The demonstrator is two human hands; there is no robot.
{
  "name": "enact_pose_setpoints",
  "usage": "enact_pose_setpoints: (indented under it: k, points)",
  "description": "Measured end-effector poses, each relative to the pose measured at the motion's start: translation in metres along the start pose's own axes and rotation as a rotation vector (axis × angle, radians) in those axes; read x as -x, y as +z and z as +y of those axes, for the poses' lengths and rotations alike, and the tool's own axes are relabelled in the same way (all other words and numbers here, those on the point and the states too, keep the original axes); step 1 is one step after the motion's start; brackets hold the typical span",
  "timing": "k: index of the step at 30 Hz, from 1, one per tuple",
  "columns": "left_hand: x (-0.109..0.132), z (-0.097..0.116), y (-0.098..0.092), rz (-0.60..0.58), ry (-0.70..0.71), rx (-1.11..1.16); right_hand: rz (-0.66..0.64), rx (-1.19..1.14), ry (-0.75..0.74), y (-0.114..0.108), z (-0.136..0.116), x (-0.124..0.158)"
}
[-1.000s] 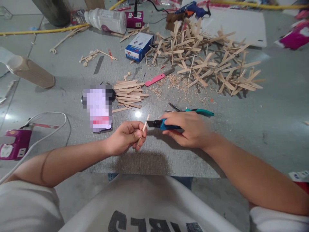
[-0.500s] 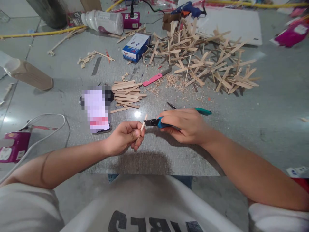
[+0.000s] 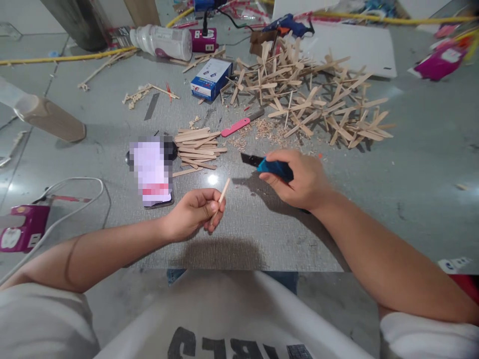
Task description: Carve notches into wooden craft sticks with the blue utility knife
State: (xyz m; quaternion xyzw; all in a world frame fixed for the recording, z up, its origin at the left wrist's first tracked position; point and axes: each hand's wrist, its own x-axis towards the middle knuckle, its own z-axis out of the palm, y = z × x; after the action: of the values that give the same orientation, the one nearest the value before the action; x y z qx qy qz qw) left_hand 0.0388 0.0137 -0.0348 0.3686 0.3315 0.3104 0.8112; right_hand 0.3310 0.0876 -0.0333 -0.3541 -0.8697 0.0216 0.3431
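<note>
My left hand (image 3: 198,208) pinches a wooden popsicle stick (image 3: 224,191) between thumb and fingers, its upper end sticking out past them. My right hand (image 3: 301,177) is wrapped round a blue utility knife (image 3: 275,168). The knife's dark blade (image 3: 250,159) points left, above the table and apart from the stick. Beyond my left hand lies a small pile of loose popsicle sticks (image 3: 198,147), beside a phone (image 3: 151,169) with a blurred-out screen. Wood shavings (image 3: 265,128) are scattered around a pink-handled folding knife (image 3: 235,126).
A large heap of crossed popsicle sticks (image 3: 299,94) covers the back right. Near it are a blue-and-white box (image 3: 211,80), a clear bottle (image 3: 164,42) and a blue glue gun (image 3: 290,25). On the left stand a bottle of brown liquid (image 3: 52,117) and a purple power socket (image 3: 24,227) with a white cable.
My right hand has lifted the utility knife up and to the right, off the stick. My left hand keeps its hold on the stick in nearly the same place.
</note>
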Motion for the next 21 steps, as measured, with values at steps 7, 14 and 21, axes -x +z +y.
enact_pose_setpoints:
  k: [7, 14, 21]
  points:
    - [-0.001, -0.002, -0.002, -0.018, 0.026, 0.008, -0.195, -0.187, -0.183, 0.001, -0.031, -0.002]
    - [-0.002, -0.004, -0.003, -0.037, 0.035, 0.017, -0.163, -0.204, -0.215, 0.001, -0.029, -0.002]
    - [0.000, -0.001, -0.002, -0.032, 0.009, 0.001, -0.171, -0.220, -0.228, 0.000, -0.030, -0.001]
